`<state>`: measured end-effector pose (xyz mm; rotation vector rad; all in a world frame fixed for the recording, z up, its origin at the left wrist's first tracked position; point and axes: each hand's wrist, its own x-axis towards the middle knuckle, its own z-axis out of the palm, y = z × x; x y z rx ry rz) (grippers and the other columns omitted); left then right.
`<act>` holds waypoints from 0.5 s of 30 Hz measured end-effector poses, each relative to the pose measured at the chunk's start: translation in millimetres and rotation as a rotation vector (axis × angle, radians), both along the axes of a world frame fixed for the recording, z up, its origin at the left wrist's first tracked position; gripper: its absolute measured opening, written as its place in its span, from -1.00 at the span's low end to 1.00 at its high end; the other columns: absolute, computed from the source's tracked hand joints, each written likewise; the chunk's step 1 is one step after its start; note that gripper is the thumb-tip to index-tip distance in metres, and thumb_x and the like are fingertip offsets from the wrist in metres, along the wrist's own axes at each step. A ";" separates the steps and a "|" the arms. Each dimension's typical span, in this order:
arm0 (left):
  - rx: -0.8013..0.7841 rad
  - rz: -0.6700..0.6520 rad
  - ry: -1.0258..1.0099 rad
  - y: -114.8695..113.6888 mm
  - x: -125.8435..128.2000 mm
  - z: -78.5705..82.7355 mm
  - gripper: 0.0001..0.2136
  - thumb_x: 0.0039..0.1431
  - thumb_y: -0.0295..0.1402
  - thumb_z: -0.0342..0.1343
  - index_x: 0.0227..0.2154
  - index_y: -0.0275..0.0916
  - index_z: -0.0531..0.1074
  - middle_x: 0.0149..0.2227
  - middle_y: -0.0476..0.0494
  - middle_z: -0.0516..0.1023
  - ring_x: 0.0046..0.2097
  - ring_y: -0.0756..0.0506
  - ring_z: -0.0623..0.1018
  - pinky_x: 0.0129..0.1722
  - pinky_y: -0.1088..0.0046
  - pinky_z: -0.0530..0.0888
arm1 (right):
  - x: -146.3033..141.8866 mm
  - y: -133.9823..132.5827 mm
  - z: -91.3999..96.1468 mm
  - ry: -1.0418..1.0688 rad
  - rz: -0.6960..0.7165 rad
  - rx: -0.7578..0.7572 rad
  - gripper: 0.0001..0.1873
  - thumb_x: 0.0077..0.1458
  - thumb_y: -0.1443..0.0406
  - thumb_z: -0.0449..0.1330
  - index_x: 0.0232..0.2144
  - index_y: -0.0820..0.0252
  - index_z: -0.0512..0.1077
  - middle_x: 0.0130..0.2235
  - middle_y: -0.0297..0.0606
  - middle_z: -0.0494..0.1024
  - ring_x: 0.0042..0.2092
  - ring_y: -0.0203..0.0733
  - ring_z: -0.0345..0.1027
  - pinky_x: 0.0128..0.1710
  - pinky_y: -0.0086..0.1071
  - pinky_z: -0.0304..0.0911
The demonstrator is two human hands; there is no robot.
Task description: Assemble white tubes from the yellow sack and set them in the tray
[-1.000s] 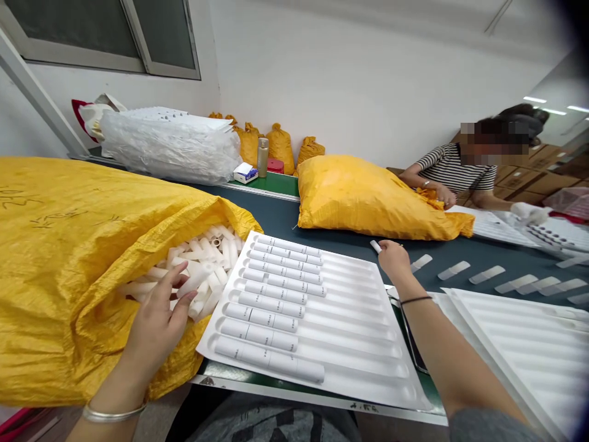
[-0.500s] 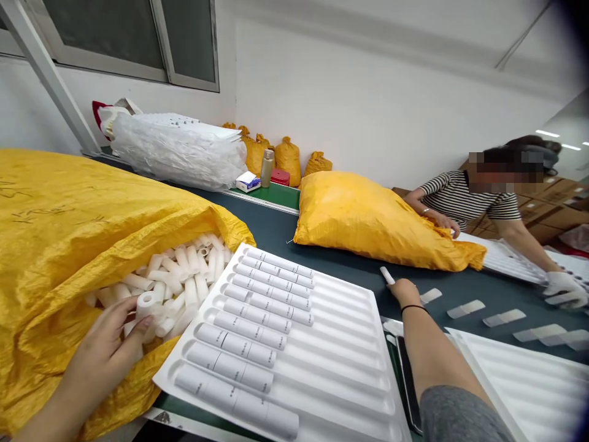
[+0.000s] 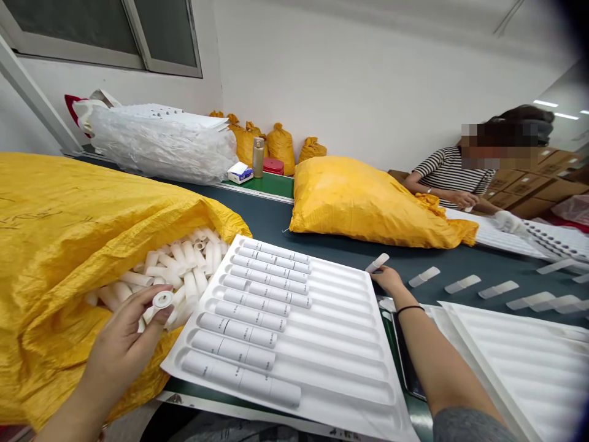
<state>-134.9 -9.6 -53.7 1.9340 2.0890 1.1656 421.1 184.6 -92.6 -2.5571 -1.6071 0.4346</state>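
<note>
My left hand (image 3: 126, 334) is closed around a short white plastic tube (image 3: 162, 299), its round open end facing me. Just behind it, many similar tubes (image 3: 184, 255) spill from the mouth of a big yellow sack (image 3: 92, 209). A white moulded tray (image 3: 340, 319) lies tilted in front of me. Rows of printed white tubes (image 3: 242, 353) fill the left part of its grooves. Beyond the tray's far right corner, my right hand (image 3: 390, 281) has its fingertips at a pale two-part tube (image 3: 377, 263) over the dark belt, apparently pinching it.
Several pale tubes (image 3: 462, 283) lie spaced along the dark belt (image 3: 271, 215) to the right. More white trays (image 3: 519, 350) are stacked at the lower right. A full yellow sack (image 3: 359, 202) lies across the belt. Beyond it, a co-worker in a striped top (image 3: 453, 175) handles white trays, one hand gloved.
My left hand has lifted its tube slightly right, away from the pile. The tube at my right fingertips has turned to lie in line with the others. The co-worker's gloved hand has moved left.
</note>
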 end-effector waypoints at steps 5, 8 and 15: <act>0.026 -0.122 -0.086 -7.3 14.9 11.2 -0.70 0.18 -0.25 0.07 -0.03 -0.12 0.41 0.01 -0.11 0.50 0.07 -0.19 0.47 0.15 0.18 0.36 | -48.8 -58.4 49.7 -0.038 0.111 0.116 -0.79 0.14 0.35 0.10 -0.23 0.42 0.44 -0.23 0.15 0.52 -0.15 0.13 0.43 -0.17 -0.09 0.29; 0.086 -0.285 -0.119 -2.2 35.9 14.9 -0.72 0.18 -0.35 0.06 -0.04 -0.14 0.42 -0.01 -0.13 0.52 0.05 -0.16 0.49 0.12 0.21 0.40 | -114.0 -94.3 57.8 0.086 0.437 0.190 -0.75 0.22 0.29 0.01 -0.17 0.22 0.45 -0.16 -0.09 0.55 -0.11 -0.04 0.43 -0.13 -0.26 0.30; 0.166 -0.501 -0.178 7.2 73.6 20.4 -0.67 0.17 -0.49 0.06 -0.01 -0.13 0.40 -0.03 -0.11 0.53 0.06 -0.11 0.46 0.11 0.28 0.39 | -199.0 -110.7 35.7 0.203 0.804 0.194 -0.79 0.03 0.42 0.21 -0.22 0.26 0.50 -0.19 -0.12 0.55 -0.18 -0.11 0.45 -0.14 -0.33 0.33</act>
